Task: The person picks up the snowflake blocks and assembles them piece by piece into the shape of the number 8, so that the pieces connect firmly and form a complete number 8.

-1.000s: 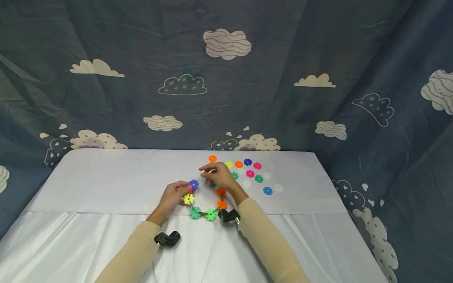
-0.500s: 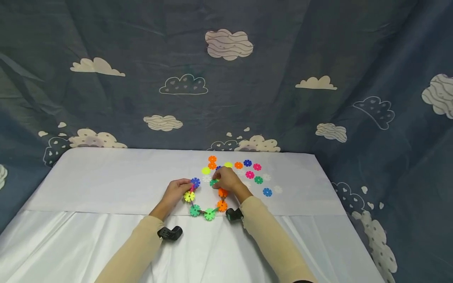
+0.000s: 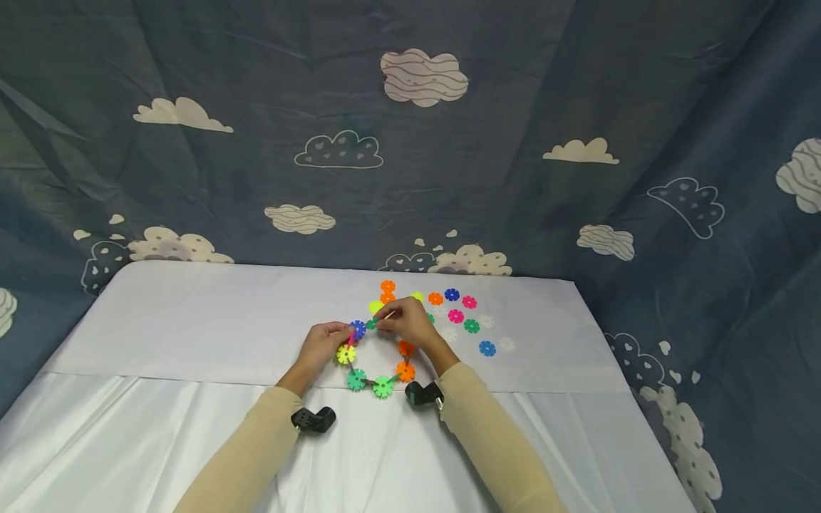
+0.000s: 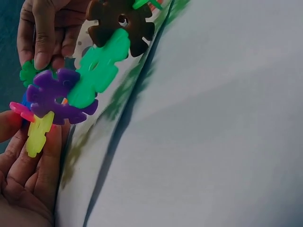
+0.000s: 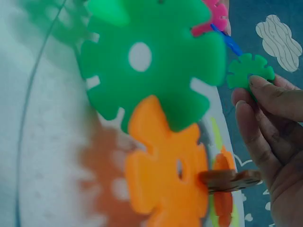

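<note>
A curved chain of slotted flower-shaped plastic discs runs between my hands: a blue disc (image 3: 358, 329), a pink disc (image 5: 216, 14), a yellow disc (image 3: 346, 354), a purple disc (image 4: 57, 97), green discs (image 3: 383, 387), brown discs (image 4: 122, 23) and orange discs (image 3: 405, 372). My left hand (image 3: 323, 347) grips the chain's left end by the pink and blue discs. Between thumb and fingers, my right hand (image 3: 407, 320) pinches a single green disc (image 5: 248, 71) edge to edge with the blue one. Whether their slots are joined, I cannot tell.
Loose discs lie behind and right of my right hand, among them a pink disc (image 3: 455, 316), a light blue disc (image 3: 487, 348) and a clear disc (image 3: 507, 344). A white cloth (image 3: 192, 320) covers the table. Behind it hangs a dark cloud-print curtain (image 3: 487, 199).
From above the loose discs, my right hand came down, picked up the green disc and carried it left to the blue disc. My left hand, holding the chain, shifted slightly right.
</note>
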Action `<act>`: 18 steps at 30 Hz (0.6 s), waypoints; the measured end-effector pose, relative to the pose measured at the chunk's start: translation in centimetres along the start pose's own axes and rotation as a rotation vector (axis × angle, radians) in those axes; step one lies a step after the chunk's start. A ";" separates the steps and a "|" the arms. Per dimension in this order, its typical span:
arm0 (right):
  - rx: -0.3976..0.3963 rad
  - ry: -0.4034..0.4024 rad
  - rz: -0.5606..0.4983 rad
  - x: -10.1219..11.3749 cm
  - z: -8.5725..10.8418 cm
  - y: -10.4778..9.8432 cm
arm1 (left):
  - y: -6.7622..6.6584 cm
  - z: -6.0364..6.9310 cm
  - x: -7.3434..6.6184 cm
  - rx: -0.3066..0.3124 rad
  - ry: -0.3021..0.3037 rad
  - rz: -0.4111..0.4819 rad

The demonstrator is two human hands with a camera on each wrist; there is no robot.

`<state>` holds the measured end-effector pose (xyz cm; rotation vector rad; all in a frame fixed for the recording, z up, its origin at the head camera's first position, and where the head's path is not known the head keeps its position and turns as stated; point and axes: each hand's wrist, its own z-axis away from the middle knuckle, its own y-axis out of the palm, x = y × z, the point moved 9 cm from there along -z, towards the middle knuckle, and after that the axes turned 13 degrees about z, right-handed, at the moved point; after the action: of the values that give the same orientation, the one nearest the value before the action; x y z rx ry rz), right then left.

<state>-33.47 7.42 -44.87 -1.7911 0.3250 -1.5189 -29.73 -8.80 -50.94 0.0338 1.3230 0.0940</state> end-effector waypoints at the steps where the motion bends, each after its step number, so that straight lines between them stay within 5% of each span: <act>1: -0.009 -0.003 0.007 0.1 0.1 0.0 | 0.0 0.0 0.0 -0.007 -0.002 -0.002; 6: -0.044 -0.007 0.037 0.3 0.5 0.1 | -0.1 -0.1 0.1 -0.026 -0.006 -0.030; 14: -0.141 -0.196 0.192 2.3 1.0 -0.1 | -0.4 0.1 -0.2 -0.069 0.004 -0.037; 18: -0.146 -0.160 0.148 1.8 0.9 0.0 | -0.5 0.1 0.0 -0.078 -0.005 -0.031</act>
<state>-32.14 6.65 -43.62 -1.9434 0.4880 -1.2688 -29.66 -9.28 -50.92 -0.0529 1.3131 0.1193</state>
